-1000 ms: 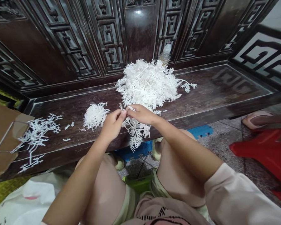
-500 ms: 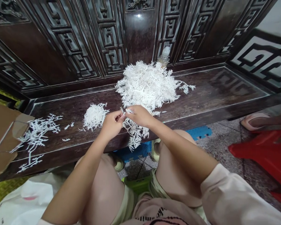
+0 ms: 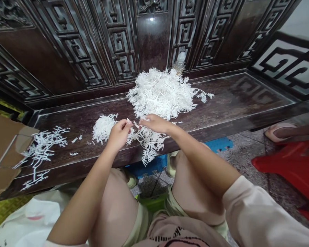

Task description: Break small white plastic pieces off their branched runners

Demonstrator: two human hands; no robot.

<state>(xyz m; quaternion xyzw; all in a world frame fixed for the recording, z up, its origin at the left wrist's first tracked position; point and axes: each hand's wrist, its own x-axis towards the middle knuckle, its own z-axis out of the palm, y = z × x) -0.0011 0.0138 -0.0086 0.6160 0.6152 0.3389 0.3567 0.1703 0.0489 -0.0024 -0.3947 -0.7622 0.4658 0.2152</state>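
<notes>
Two bare hands just apart over a tangle of white branching sprigs (image 3: pixel 148 142) at the front edge, left hand (image 3: pixel 119 134) pinching a sprig tip (image 3: pixel 128 120), right hand (image 3: pixel 156 123) with its grip unclear, large white heap (image 3: pixel 161 92) behind, smaller clump (image 3: pixel 103 128) beside, on a dark carved wooden bench (image 3: pixel 234 99)

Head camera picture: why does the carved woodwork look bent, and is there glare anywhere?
In the head view, the wide lens bends the carved wooden panels outward, a glare spot sits on the polished central panel, and sheen lies on the dark bench top.
</notes>
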